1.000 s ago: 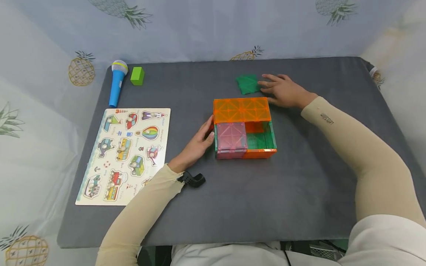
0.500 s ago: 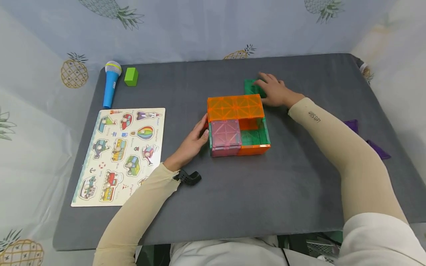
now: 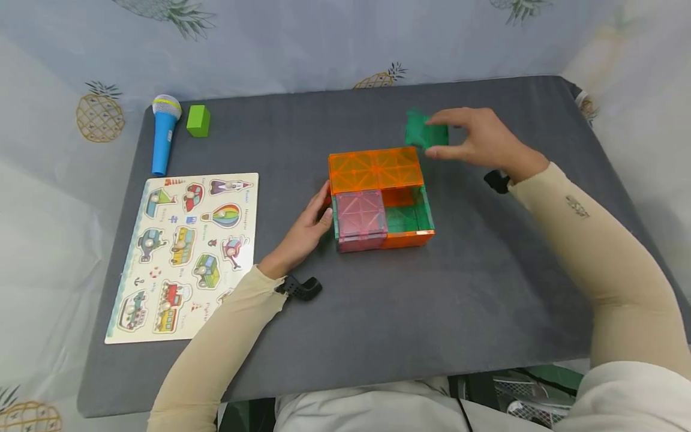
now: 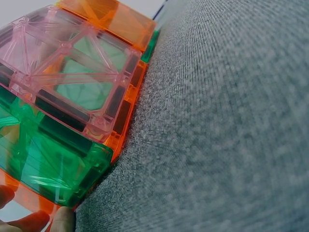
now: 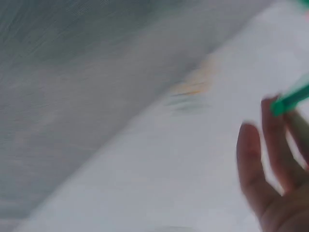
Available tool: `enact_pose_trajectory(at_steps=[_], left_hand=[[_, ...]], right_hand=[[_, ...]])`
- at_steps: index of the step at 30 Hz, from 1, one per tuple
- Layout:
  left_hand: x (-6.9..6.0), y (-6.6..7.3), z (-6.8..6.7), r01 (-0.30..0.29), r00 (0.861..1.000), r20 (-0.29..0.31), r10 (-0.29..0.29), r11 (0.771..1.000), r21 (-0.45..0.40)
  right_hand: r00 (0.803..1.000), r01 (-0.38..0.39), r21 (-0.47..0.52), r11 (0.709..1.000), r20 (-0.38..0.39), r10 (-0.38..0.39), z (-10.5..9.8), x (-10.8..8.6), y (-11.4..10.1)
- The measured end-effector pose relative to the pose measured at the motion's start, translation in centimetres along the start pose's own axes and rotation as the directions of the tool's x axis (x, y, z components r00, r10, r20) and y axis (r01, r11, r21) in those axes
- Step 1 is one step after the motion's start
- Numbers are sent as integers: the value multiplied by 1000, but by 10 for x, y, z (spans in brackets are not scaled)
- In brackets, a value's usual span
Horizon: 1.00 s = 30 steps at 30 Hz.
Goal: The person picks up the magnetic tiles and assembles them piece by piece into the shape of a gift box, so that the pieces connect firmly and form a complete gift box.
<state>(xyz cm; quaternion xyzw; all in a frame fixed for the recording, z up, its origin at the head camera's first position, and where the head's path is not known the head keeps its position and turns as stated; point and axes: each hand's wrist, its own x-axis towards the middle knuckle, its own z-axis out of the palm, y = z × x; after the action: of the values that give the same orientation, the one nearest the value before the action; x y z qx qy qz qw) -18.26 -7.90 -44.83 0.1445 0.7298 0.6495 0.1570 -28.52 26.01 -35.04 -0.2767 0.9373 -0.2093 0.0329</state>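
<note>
A box built of translucent magnetic tiles stands in the middle of the table: an orange top [image 3: 376, 171] at the back, a pink part [image 3: 360, 216] at front left, an uncovered compartment [image 3: 402, 219] at front right. My left hand [image 3: 297, 238] rests against its left side. In the left wrist view its fingertips [image 4: 62, 220] touch the lower edge by the green side tile [image 4: 48, 159]. Behind the box's right back corner, my right hand [image 3: 480, 141] pinches a green magnetic tile [image 3: 418, 129] between thumb and fingers. Only that tile's edge [image 5: 289, 100] shows in the blurred right wrist view.
A wooden picture puzzle board [image 3: 129, 240] lies at the left, partly under the left forearm. Beyond it are a blue toy microphone [image 3: 164, 141] and a light green block [image 3: 198, 121]. The grey table [image 3: 459, 318] ends at a curtain behind.
My right hand has taken hold of the green tile at the back, shifted it to the right and lifted it. My left hand has stayed at the box's left side. The head view has shifted slightly.
</note>
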Motion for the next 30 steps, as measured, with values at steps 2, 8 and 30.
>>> enact_pose_trajectory(at_steps=[2, 8, 30], left_hand=[[0, 0, -1, -2, 1000, 7, 2, 1000, 5], [-4, -1, -2, 26, 1000, 7, -26, 999, 42], [-1, 1, -1, 13, 1000, 5, -13, 998, 55]], right_hand=[[990, 144, -2, 990, 4, -144, 0, -19, -20], [923, 384, -143, 912, 49, -381, 31, -58, -62], [952, 306, -94, 947, 20, -305, 46, -70, -54]])
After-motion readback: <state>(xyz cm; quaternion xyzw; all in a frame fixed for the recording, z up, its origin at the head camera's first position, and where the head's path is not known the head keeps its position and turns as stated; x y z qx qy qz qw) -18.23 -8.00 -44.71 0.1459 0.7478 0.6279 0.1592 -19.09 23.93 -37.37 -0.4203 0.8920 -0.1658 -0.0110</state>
